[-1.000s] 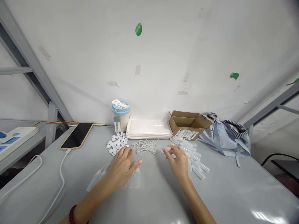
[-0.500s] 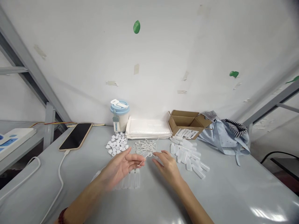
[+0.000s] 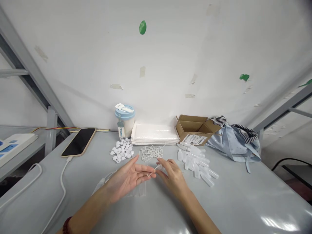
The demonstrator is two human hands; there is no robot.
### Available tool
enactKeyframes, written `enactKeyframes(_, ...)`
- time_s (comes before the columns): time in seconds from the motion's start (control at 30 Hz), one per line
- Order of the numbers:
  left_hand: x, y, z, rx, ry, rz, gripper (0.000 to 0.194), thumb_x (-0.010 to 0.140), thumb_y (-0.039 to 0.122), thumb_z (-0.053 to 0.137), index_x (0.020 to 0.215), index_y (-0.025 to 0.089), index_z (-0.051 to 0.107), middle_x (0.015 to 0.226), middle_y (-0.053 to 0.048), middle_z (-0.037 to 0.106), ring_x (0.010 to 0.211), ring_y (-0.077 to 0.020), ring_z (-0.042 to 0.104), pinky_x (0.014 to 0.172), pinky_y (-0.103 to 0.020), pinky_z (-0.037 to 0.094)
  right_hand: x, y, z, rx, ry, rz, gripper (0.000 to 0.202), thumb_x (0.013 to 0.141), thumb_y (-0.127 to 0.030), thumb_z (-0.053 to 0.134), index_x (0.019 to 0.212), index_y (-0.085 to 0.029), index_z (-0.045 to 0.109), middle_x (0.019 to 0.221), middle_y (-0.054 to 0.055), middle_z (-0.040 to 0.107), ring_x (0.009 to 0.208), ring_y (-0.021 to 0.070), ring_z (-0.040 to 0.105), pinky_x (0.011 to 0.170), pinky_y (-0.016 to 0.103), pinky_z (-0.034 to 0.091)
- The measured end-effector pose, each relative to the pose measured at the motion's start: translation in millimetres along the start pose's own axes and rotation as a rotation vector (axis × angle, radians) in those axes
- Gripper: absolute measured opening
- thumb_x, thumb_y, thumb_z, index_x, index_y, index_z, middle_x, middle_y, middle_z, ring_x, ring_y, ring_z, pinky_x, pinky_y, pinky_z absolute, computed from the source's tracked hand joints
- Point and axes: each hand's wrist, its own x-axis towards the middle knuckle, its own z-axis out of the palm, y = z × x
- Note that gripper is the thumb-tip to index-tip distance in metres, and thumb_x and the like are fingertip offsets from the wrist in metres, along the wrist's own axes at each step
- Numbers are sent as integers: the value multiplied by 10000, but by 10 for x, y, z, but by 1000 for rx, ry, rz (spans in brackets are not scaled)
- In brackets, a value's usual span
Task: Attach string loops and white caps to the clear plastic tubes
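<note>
A short white looped cord [image 3: 150, 174] runs across the fingertips of my left hand [image 3: 128, 180]. That hand is palm up, its fingers stretched out and the thumb raised apart. My right hand [image 3: 172, 177] pinches the looped end of the cord between thumb and index finger. Beyond the hands lies a tangled heap of similar white cords [image 3: 151, 152]. Clear plastic tubes [image 3: 142, 189] lie side by side under my left hand, partly covered by it. Another translucent piece with a white cord [image 3: 100, 183] shows beside my left forearm.
Small white caps [image 3: 122, 150] are heaped at the left, loose translucent tubes [image 3: 195, 159] at the right. Behind stand a lidded cup [image 3: 124, 122], flat white packs [image 3: 154, 134], an open cardboard box [image 3: 195, 131] and a blue cloth bag [image 3: 231, 141]. A phone [image 3: 79, 142] charges at the left.
My left hand has shifted slightly right with the cord. My right thumb and index finger have closed on the cord's loop; before, they were apart from it.
</note>
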Motion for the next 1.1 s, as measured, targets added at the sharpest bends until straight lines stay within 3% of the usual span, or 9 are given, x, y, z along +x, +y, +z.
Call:
enactKeyframes(0.23,-24,-8,16,40,-73,18,687,941,569,269,1056,45,699,1130,-156,681,1173,-269,553,1098,-353,314,11,-78,-54,76,-54,91,154,930,-233,483,1021,-201,603,729,62,695,605,184,614,603,317,500)
enactKeyframes(0.4,-24,-31,24,146,-32,120,647,921,587,296,1124,93,661,1137,-151,665,1125,-278,571,1024,-398,387,57,-174,-108,395,-98,438,120,847,-283,598,931,-226,660,844,48,734,743,199,667,670,307,521)
enactKeyframes(0.47,-16,-54,20,296,63,227,581,932,545,301,1115,121,652,1050,-132,678,1020,-275,609,943,-421,443,94,-198,-128,550,-98,586,109,775,-273,673,870,-219,672,777,21,733,694,189,666,686,306,518)
enactKeyframes(0.57,-8,-119,13,731,229,433,380,923,437,406,1054,176,649,1004,-96,649,971,-264,593,887,-421,462,143,-208,-151,807,-100,794,159,695,-268,739,824,-198,677,741,14,731,688,187,662,681,301,510)
enactKeyframes(0.63,-3,-184,15,1057,244,573,275,883,347,514,1103,217,614,1119,-87,596,1057,-268,541,928,-425,436,166,-209,-157,974,-107,899,204,659,-284,768,816,-187,681,744,21,732,704,187,664,681,299,504)
enactKeyframes(0.67,0,-220,18,1183,221,629,315,854,308,563,1161,235,575,1188,-86,556,1108,-273,506,948,-431,426,174,-212,-158,1046,-113,934,225,642,-291,781,813,-182,683,739,22,731,701,184,665,683,298,502)
enactKeyframes(0.8,27,-345,26,1446,135,734,588,760,219,682,1291,252,431,1289,-104,466,1204,-301,410,958,-456,435,194,-249,-145,1213,-146,984,281,587,-311,821,791,-165,694,691,17,719,683,186,675,712,311,504)
enactKeyframes(0.97,59,-382,16,1529,136,826,538,774,112,605,1266,235,429,1235,-108,489,1188,-293,411,952,-449,440,195,-291,-133,1270,-180,933,267,620,-337,803,794,-161,702,710,26,722,721,206,685,755,337,511)
enactKeyframes(1.1,63,-384,7,1537,166,882,480,793,125,597,1237,231,447,1200,-108,501,1165,-292,426,925,-438,453,202,-298,-154,1263,-203,902,288,676,-361,764,882,-170,701,721,25,721,691,199,681,747,347,510)
